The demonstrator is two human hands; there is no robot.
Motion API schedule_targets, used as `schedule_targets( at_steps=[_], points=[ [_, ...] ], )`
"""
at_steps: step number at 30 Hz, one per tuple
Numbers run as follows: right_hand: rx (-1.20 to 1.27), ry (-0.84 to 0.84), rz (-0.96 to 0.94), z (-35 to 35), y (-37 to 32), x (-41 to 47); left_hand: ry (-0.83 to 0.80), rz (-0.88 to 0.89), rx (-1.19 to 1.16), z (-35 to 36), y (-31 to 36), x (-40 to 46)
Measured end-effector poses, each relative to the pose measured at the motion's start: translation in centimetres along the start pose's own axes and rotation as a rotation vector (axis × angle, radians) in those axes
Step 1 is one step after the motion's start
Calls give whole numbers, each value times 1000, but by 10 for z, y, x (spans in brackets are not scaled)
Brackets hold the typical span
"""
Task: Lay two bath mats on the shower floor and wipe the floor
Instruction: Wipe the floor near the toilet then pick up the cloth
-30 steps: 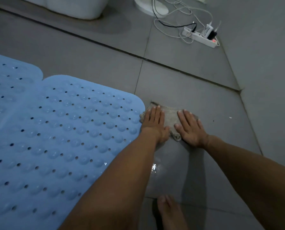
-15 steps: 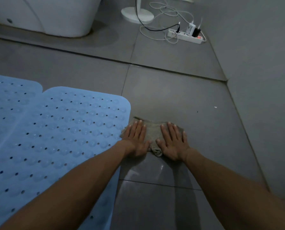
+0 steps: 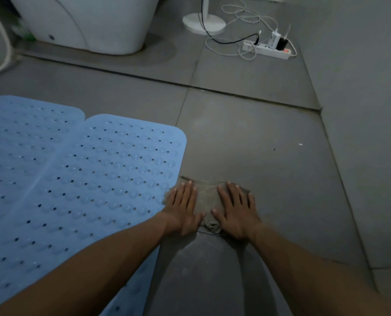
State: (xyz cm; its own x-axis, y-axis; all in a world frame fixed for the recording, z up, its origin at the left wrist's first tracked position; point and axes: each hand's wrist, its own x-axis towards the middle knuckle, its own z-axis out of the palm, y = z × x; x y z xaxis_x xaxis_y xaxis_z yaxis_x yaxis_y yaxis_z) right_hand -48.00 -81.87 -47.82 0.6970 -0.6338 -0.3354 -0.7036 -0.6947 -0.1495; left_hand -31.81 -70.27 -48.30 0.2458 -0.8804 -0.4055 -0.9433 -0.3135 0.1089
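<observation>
The left hand [image 3: 183, 210] and right hand [image 3: 236, 213] are pressing flat, fingers straight, on a brown cloth [image 3: 207, 201] lying on the grey floor [image 3: 247, 151], bunched between the palms, touching the right edge of the nearer blue bath mat [image 3: 94, 174].

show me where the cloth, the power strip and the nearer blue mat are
cloth [image 3: 207, 197], head view, bare middle between the hands.
power strip [image 3: 273, 53], head view, white body.
nearer blue mat [image 3: 112, 169], head view, bumpy top surface.
</observation>
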Motion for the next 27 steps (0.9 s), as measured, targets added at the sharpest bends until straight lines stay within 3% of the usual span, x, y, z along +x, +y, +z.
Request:
schedule_targets(
  at_steps=[4, 7, 9, 11, 14, 16, 22, 27],
  points=[
    [-37, 162, -28, -13, -9, -13, 220, 23, 18, -10, 4, -16],
    [18, 125, -47, -27, -14, -6, 352, -25, -23, -27, -1, -15],
    [62, 12, -71, -34, -16, 1, 290, -41, -112, -41, -9, -10],
    [116, -100, -81, -44, -20, 9, 122, -58, -209, -58, -16, -6],
    [105, -282, -110, -69, -28, 25, -128, -101, -194, -82, -19, 1],
    [78, -355, -146, -91, -32, 32, -210, -112, -172, -104, -19, 1],
    [34, -424, -182, -192, -53, 26, -283, -188, -239, -203, -18, -28],
    [20, -330, -148, -307, -66, 13, -167, -298, -415, -310, -18, -71]
  ],
)
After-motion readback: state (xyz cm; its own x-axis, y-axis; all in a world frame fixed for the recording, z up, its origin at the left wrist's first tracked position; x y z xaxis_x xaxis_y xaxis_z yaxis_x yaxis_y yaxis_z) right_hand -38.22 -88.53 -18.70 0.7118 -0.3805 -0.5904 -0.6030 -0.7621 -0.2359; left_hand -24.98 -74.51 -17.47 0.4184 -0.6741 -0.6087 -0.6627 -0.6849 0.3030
